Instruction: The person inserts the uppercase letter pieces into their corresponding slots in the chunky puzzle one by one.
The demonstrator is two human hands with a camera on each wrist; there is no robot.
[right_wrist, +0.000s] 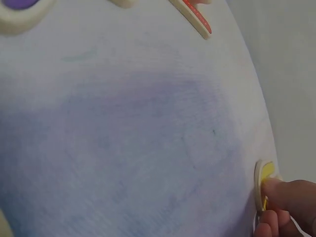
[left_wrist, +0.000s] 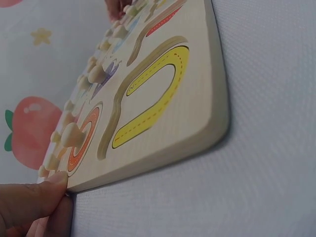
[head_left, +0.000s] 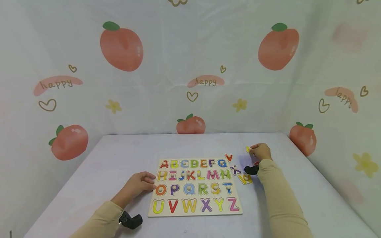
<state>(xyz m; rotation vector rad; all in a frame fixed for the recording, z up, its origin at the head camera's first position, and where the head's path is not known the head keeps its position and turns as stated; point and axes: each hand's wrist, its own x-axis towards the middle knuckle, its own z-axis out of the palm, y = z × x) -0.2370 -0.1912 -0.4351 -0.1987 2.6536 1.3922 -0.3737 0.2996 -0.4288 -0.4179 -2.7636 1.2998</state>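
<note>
A wooden alphabet board (head_left: 194, 199) lies on the table, its upper three rows filled with knobbed letters. Its bottom row shows bare coloured recesses from U to Z. My left hand (head_left: 139, 182) holds the board's left edge, thumb tip (left_wrist: 58, 178) right at the rim beside the orange O (left_wrist: 85, 140). Off to the far right, my right hand (head_left: 261, 151) pinches a yellow letter piece (right_wrist: 266, 170) between thumb and fingers. Fingers hide much of that piece. Loose near the board's right side are a red V (head_left: 229, 157), a purple X (head_left: 235, 170) and a yellow W (head_left: 245, 179).
Part of another red piece (head_left: 256, 163) shows beside the right wrist. Black wrist cameras (head_left: 131, 220) sit under both sleeves. The white table (head_left: 119, 148) meets a fruit-printed cloth backdrop (head_left: 160, 109) at its back and sides.
</note>
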